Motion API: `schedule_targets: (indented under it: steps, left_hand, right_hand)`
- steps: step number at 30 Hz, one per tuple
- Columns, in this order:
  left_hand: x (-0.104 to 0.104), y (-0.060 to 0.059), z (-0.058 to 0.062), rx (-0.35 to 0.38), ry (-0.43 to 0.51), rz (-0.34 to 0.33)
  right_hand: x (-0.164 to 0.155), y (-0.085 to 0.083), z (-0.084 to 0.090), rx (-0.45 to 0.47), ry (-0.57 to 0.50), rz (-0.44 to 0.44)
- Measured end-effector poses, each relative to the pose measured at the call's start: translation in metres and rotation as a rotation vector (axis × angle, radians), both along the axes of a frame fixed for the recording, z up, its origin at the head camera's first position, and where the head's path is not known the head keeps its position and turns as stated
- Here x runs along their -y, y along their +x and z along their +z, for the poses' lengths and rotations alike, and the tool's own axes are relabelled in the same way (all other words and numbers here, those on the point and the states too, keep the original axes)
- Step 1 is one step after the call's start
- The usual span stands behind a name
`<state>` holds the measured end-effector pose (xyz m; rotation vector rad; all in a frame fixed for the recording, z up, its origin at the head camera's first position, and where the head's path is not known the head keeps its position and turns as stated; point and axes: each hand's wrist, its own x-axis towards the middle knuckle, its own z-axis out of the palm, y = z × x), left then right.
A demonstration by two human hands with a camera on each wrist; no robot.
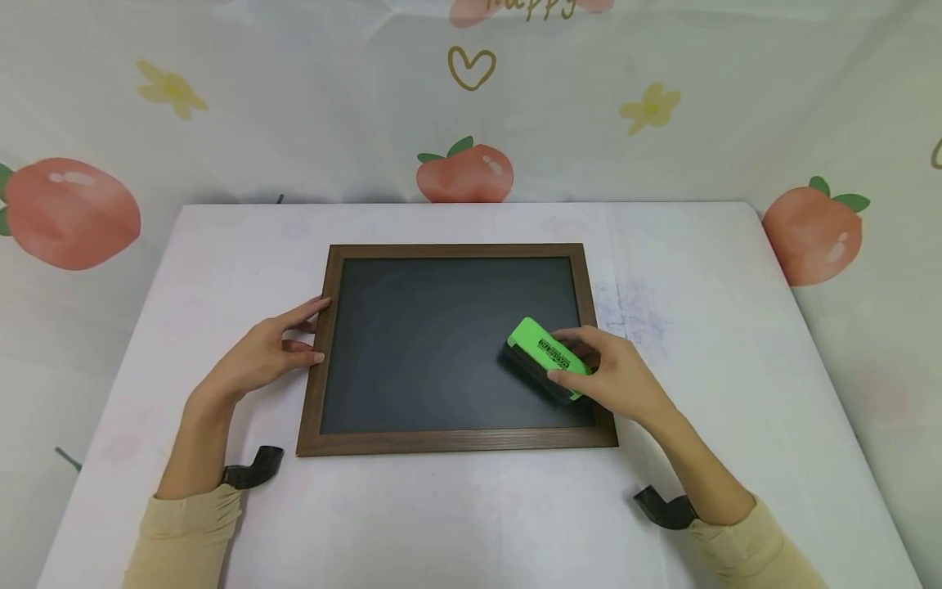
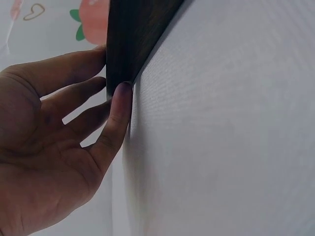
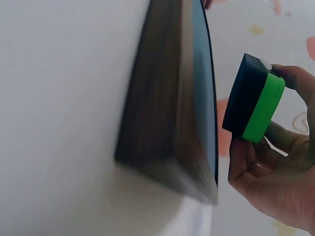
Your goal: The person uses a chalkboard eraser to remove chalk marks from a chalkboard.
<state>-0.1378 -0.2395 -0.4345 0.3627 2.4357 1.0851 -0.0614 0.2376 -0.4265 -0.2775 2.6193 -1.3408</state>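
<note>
Green eraser (image 1: 548, 357) with a dark felt underside, held over the lower right part of the chalkboard (image 1: 441, 343). The right wrist view shows the eraser (image 3: 253, 98) apart from the dark writing surface, felt side facing it, so it is not in contact with the board at this moment. The right hand (image 1: 614, 378) pinches the eraser by its long sides, thumb on the near edge and fingers curled over the far edge. The chalkboard lies flat and square on the white table (image 1: 736, 393), framed in dark wood (image 1: 456, 440); its slate looks clean apart from faint smears. The left hand (image 1: 265, 353) rests beside the left rail of the frame, fingers nearly straight, holding nothing; in the left wrist view its fingertips (image 2: 123, 93) press against the outer edge of the wood (image 2: 133, 34). A peach-and-flower printed cloth (image 1: 471, 98) hangs behind the table.

Likely hazards, as a judgement: the grip on the eraser is a light side pinch, so a firm stroke could roll it out of the fingers. The left hand only braces one edge; a hard push toward the right could slide the board across the smooth cloth.
</note>
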Motion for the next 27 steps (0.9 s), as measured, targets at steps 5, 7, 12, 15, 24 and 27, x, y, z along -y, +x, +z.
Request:
schedule_targets:
  steps: [5,7,12,15,24,27]
  left_hand:
    - [-0.001,0.002,0.0,-0.019,-0.016,0.011]
    - [-0.002,0.004,0.0,-0.026,-0.012,0.015]
    - [-0.002,0.007,0.001,-0.035,0.003,0.03]
    - [-0.002,0.009,0.001,-0.032,0.004,0.033]
    - [0.001,0.009,0.001,-0.029,0.037,0.053]
    - [0.002,0.008,0.0,-0.033,0.051,0.056]
  right_hand:
    - [-0.013,-0.003,0.004,-0.013,0.063,-0.09]
    - [-0.018,-0.004,0.004,-0.023,0.091,-0.117]
    - [-0.025,-0.005,0.002,-0.063,0.13,-0.159]
    - [-0.029,-0.004,0.002,-0.094,0.142,-0.181]
    - [-0.044,-0.009,0.001,-0.174,0.194,-0.277]
    - [-0.048,-0.01,-0.002,-0.182,0.205,-0.305]
